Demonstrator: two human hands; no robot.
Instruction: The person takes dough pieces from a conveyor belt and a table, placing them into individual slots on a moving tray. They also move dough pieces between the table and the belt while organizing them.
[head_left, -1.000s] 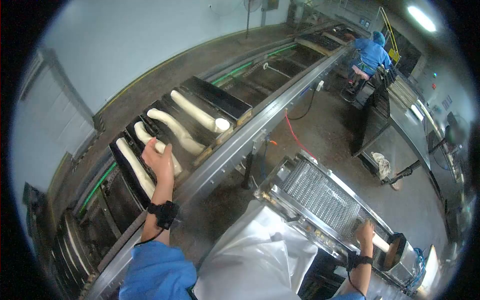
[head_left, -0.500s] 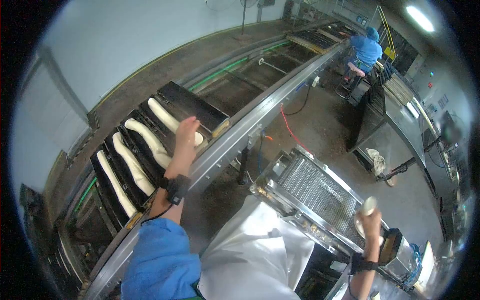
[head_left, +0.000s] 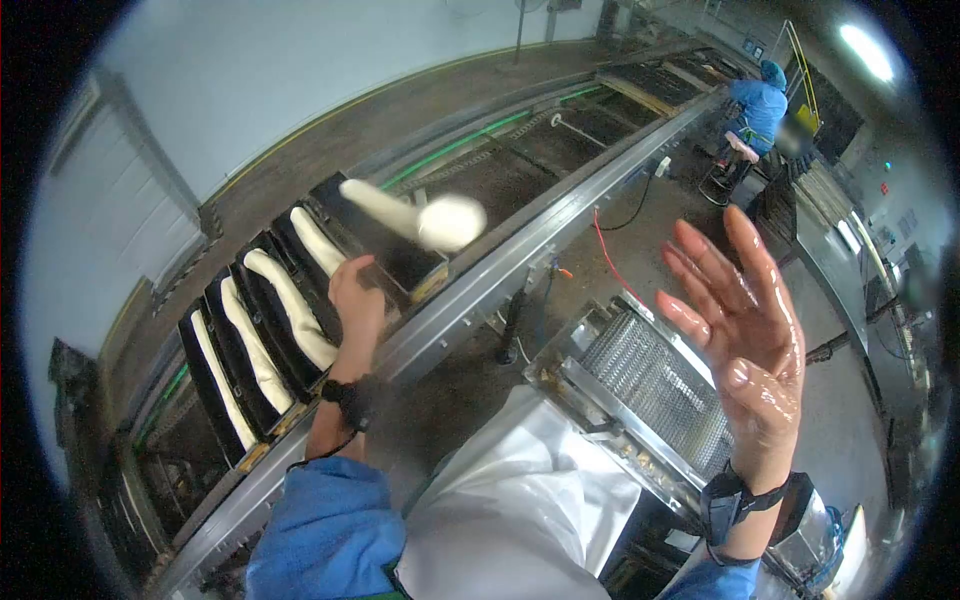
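Observation:
A pale dough strip (head_left: 410, 215), blurred by motion and bulging at its right end, lies or hangs over the uppermost black tray (head_left: 355, 225); no hand touches it. Several long pale dough strips (head_left: 285, 300) lie in the black trays below it. My left hand (head_left: 358, 298) is at the near end of one dough strip in these trays, its fingers bent and partly hidden. My right hand (head_left: 745, 335) is raised over the metal mesh belt, palm showing, wet and shiny, fingers spread, holding nothing.
A steel-edged conveyor (head_left: 530, 240) runs diagonally to the far right. The metal mesh belt (head_left: 655, 385) stands near the white apron (head_left: 520, 500). Far back, a person in blue (head_left: 757, 108) sits at the conveyor. A steel table (head_left: 820, 260) stands on the right.
My right hand has let go of the dough, risen and opened. A dough strip has appeared over the uppermost tray. My left hand has moved slightly down and left, and the view has shifted.

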